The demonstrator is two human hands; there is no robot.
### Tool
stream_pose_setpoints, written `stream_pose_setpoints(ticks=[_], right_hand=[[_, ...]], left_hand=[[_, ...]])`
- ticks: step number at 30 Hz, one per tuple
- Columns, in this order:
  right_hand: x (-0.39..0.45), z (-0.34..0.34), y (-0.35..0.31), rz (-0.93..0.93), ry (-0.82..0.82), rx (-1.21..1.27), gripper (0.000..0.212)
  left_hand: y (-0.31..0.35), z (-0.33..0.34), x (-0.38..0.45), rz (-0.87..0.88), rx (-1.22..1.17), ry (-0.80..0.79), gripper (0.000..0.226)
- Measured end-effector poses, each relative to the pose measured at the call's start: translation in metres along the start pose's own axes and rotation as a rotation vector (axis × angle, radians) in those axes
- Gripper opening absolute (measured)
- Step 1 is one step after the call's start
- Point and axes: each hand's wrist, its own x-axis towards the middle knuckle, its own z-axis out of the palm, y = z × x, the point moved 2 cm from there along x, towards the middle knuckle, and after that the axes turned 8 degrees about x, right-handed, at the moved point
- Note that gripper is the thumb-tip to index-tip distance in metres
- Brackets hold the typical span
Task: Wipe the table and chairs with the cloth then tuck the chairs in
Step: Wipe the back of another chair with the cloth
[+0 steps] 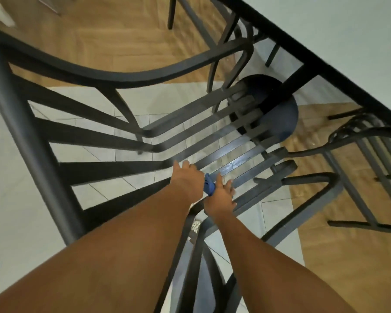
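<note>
Both bare arms are reaching straight down over the dark slatted metal chair [127, 141]. The left hand [186, 182] is curling its fingers over a seat slat. The right hand [220, 199] is gripping the small crumpled blue cloth [209, 186] against the seat, just beside the left. The glass-topped black-framed table [325, 71] is standing just beyond.

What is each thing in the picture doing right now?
left hand: fingers curled on a seat slat
right hand: on the seat, touching the cloth
blue cloth: bunched up between the hands
chair: seat partly under the table
glass table: top see-through
</note>
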Motion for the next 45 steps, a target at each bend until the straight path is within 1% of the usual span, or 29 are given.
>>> stream_pose_setpoints(ticks=[5,10,13,16,19,23,26,30,32,35,38,42,45], right_hand=[[-0.019,0.008,-0.038,0.125,0.069,0.107,0.078],[-0.023,0.025,-0.078,0.247,0.123,0.194,0.081],[-0.024,0.030,-0.101,0.271,0.138,0.266,0.079],[-0.024,0.028,-0.118,0.278,0.123,0.313,0.083],[-0.021,0.022,-0.134,0.287,0.110,0.349,0.087],[-0.010,0.011,-0.152,0.302,0.090,0.347,0.090],[-0.004,-0.003,-0.166,0.325,0.112,0.468,0.080],[0.006,-0.025,-0.186,0.359,0.144,0.600,0.079],[0.014,-0.033,-0.196,0.372,0.170,0.643,0.080],[0.022,-0.043,-0.218,0.363,0.262,0.754,0.080],[0.030,-0.051,-0.242,0.372,0.320,0.856,0.080],[0.041,-0.056,-0.273,0.322,0.433,0.988,0.088],[0.051,-0.061,-0.295,0.314,0.438,1.077,0.096]], left_hand=[[-0.048,-0.014,-0.005,0.082,0.128,0.022,0.047],[-0.081,-0.025,-0.008,0.152,0.197,0.019,0.045],[-0.089,-0.038,-0.008,0.211,0.190,0.029,0.046],[-0.097,-0.048,-0.007,0.269,0.176,0.059,0.045],[-0.108,-0.054,-0.004,0.290,0.177,0.070,0.043],[-0.130,-0.066,0.005,0.316,0.181,0.138,0.043],[-0.148,-0.074,0.016,0.375,0.193,0.200,0.046],[-0.167,-0.090,0.030,0.506,0.204,0.385,0.048],[-0.177,-0.100,0.039,0.545,0.211,0.452,0.048],[-0.195,-0.119,0.052,0.549,0.211,0.499,0.048],[-0.214,-0.139,0.065,0.501,0.136,0.530,0.047],[-0.234,-0.147,0.085,0.483,0.041,0.505,0.045],[-0.251,-0.154,0.100,0.474,0.033,0.530,0.042]])
